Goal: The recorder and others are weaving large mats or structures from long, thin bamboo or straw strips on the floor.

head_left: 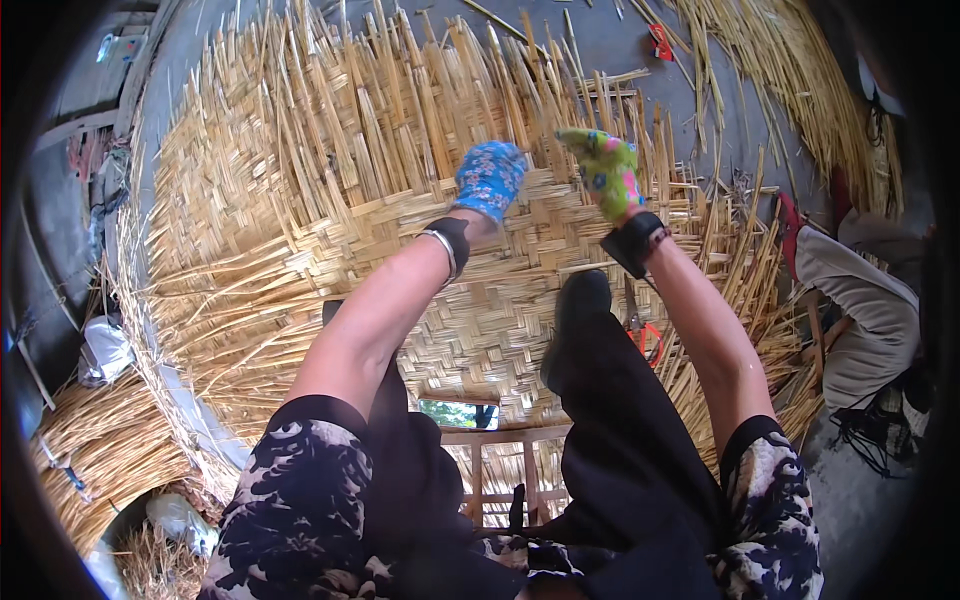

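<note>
A large woven mat of split straw-coloured strips (480,290) spreads on the floor under and in front of me, with loose strip ends sticking out along its far and side edges. My left hand (490,180), in a blue flowered cloth glove, is over the far part of the weave, beside the upright strip ends. To its right is my right hand (610,178), in a green glove with pink and blue flowers, its tip turned leftward over the mat. The hands are apart. Cloth and blur hide the fingers of both, and I cannot make out anything held.
Red-handled scissors (645,340) lie by my right shoe (583,295). A wooden seat frame (505,436) and a shiny rectangle (458,413) show between my legs. Strip bundles (810,80) lie far right and near left. A person in grey trousers (860,290) sits at right.
</note>
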Tool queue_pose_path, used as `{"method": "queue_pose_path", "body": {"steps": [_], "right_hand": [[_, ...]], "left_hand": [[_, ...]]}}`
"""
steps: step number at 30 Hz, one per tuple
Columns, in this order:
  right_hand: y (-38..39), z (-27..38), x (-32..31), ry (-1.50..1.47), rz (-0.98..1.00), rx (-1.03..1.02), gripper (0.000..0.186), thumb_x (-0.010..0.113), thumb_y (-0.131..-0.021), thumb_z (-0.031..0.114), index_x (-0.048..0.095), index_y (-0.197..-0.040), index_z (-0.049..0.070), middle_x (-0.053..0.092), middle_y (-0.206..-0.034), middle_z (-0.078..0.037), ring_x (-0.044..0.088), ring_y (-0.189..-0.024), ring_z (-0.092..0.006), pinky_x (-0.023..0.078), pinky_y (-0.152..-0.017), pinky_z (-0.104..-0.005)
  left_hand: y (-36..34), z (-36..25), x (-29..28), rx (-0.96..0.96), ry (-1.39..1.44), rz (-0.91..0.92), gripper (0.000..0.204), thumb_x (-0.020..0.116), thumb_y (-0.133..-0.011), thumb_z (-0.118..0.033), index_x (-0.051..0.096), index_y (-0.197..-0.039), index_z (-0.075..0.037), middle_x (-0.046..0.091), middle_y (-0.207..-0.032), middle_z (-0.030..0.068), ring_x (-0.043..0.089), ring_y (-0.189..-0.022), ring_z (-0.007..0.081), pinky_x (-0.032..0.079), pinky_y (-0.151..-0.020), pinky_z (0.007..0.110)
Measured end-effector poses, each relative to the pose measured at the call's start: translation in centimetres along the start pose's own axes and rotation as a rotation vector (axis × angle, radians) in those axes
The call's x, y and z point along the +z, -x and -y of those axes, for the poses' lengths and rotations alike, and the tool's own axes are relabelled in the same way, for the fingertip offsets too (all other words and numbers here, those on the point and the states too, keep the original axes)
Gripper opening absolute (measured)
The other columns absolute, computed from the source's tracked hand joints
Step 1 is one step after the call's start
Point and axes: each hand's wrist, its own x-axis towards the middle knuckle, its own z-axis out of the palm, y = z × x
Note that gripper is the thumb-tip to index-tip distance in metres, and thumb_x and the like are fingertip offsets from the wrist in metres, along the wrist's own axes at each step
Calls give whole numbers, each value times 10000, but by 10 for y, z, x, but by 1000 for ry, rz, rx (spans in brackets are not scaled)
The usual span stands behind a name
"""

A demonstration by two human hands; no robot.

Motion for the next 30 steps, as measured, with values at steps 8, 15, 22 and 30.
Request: {"method": "queue_pose_path", "body": {"steps": [8, 15, 22, 30], "right_hand": [[-49, -23, 31, -192, 288, 428, 398, 635, -669, 92, 525, -1044, 18, 575, -900, -82, 540, -780, -184, 440, -652, -275], [-6, -94, 54, -478, 126, 429, 186, 615, -655, 122, 621, -826, 50, 611, -790, -136, 569, -744, -286, 436, -704, -300], [-6, -32, 20, -707, 433, 363, 226, 546, -722, 66, 596, -924, -24, 590, -950, -122, 560, -821, -185, 432, -734, -282], [25, -20, 25, -928, -335, 840, 198, 559, -685, -65, 600, -877, -47, 618, -811, -117, 607, -689, -181, 496, -679, -261]], "left_hand": [[6, -9, -22, -120, 242, -77, 235, 568, -726, -258, 598, -700, -26, 582, -660, 143, 573, -617, 277, 434, -566, 339], [2, -17, -12, -101, 249, -53, 208, 558, -749, -252, 588, -745, -47, 575, -682, 149, 566, -627, 285, 430, -557, 353], [-12, 10, 14, 254, 54, -5, 201, 543, -730, -207, 597, -868, -72, 583, -810, 147, 554, -783, 310, 437, -694, 387], [-11, -5, 16, 118, -109, 121, 139, 560, -696, -182, 610, -770, -76, 588, -816, 119, 547, -819, 285, 422, -737, 375]]}}
